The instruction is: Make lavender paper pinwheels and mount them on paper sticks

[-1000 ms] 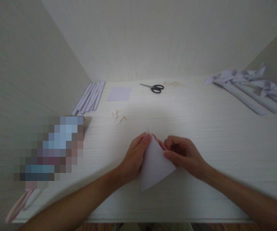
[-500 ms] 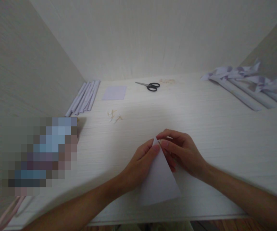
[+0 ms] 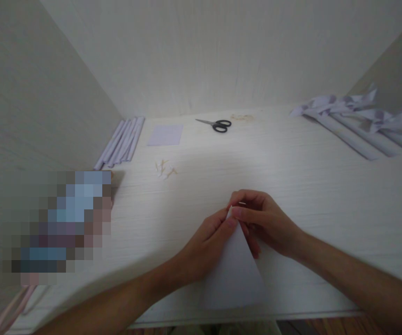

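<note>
Head view, and here we are at the near edge of the white wood-grain desk (image 3: 291,177): a folded white paper triangle (image 3: 237,274) is up in both hands, apex pointing away, broad end towards the body. The left hand (image 3: 213,242) has its grip closed, thumb flat on the paper just below the apex, fingers mostly hidden. And there's the change! The right hand (image 3: 271,223), a second ago down along the side edge, is now up at the apex, its thumb and forefinger nipped together on the point; the other fingers curl loosely. So both grips meet at one end, and I'd judge the work is now at that tip. A pale sliver shows by the right forefinger, too small to tell. Beyond lie short tan-and-white bits (image 3: 171,171), a pale lavender paper square (image 3: 166,135) and black-handled metal scissors (image 3: 217,124), all well apart from the hands.
</note>
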Available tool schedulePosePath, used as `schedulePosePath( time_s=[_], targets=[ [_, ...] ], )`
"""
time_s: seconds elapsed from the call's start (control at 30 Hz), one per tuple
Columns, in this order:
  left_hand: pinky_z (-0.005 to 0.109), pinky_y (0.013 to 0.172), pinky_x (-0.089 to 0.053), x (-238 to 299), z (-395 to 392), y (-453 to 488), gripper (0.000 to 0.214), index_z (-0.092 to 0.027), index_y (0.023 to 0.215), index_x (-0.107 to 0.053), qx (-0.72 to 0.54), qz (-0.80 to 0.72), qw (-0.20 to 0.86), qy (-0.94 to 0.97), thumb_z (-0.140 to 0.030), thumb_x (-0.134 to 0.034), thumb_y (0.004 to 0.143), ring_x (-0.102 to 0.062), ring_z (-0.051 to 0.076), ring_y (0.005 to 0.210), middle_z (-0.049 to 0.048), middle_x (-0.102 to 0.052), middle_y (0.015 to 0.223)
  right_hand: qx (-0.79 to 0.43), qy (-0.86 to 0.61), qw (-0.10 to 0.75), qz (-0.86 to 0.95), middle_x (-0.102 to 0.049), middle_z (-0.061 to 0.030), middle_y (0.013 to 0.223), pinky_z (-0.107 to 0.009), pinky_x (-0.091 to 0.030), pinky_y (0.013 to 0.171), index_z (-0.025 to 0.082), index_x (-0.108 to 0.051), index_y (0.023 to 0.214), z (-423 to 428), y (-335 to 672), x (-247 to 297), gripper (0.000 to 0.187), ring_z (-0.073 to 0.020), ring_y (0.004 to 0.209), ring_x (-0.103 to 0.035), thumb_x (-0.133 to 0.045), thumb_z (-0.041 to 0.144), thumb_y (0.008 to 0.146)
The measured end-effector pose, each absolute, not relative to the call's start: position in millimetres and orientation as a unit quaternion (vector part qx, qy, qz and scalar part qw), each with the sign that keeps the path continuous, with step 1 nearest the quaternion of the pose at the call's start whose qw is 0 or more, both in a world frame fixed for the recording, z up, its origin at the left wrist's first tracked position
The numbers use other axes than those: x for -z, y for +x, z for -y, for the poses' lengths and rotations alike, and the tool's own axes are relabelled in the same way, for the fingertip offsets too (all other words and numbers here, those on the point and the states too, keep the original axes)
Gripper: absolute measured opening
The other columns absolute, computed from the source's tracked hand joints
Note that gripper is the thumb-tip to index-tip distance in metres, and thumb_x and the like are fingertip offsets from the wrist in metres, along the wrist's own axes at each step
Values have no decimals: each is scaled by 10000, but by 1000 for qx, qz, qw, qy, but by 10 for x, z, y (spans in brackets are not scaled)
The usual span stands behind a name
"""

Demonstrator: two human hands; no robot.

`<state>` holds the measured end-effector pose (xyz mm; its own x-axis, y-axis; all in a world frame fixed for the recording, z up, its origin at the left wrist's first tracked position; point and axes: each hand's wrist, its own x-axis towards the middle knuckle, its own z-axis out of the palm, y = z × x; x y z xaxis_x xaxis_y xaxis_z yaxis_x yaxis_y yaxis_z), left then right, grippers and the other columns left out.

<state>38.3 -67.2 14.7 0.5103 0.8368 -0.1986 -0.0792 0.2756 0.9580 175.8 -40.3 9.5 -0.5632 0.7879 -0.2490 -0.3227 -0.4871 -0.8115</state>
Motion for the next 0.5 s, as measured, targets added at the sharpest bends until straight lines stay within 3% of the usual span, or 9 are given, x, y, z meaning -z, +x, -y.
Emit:
schedulePosePath(
  time_s=[0.33, 0.5],
  targets=[
    [223, 622, -392, -173, 694, 384, 317, -164, 714, -511, -314, -374, 693, 530, -344, -298, 865, -533, 107, 635, 9, -627, 663, -824, -301, 326, 352, -554, 71, 392, -162, -389, 227, 171, -533, 716, 401, 1759, -106, 88, -102, 246, -487, -600, 225, 698],
    [204, 555, -373, -186, 692, 377, 316, -163, 712, -502, -310, -378, 689, 535, -345, -295, 866, -501, 93, 586, 8, -629, 660, -827, -294, 330, 349, -555, 70, 394, -162, -395, 229, 169, -531, 708, 405, 1757, -100, 84, -98, 246, -483, -597, 221, 701]
  ],
)
